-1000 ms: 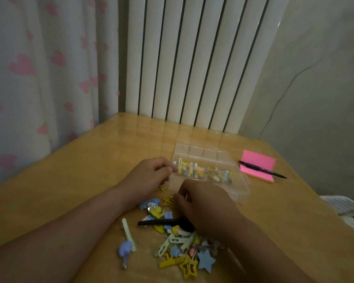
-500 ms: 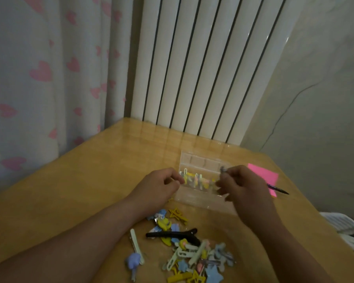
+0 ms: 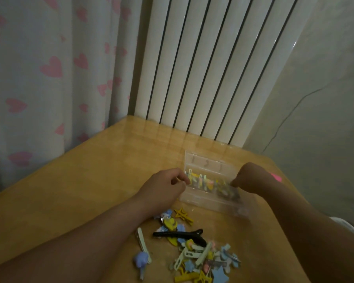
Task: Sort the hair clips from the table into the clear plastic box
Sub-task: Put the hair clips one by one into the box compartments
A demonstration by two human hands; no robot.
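While left hand point(image 3: 164, 186) is pinching the clear plastic box point(image 3: 208, 203) edge and right hand point(image 3: 251, 177) is curling over it, hold untellable, hair clips point(image 3: 200, 254) are lying at 6 o'clock.

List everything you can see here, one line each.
clear plastic box: one, transparent, mid-table
clips in box: several, yellow and pastel, along its middle
loose clips: many, mixed pastels, near edge
black clip: one, black, on the pile
table: one, light wood
sticky pad: one, pink, beyond right hand
radiator: one, white, behind table
curtain: one, white with pink hearts, left
left hand: one, curled at box's left end
right hand: one, curled over box's right end
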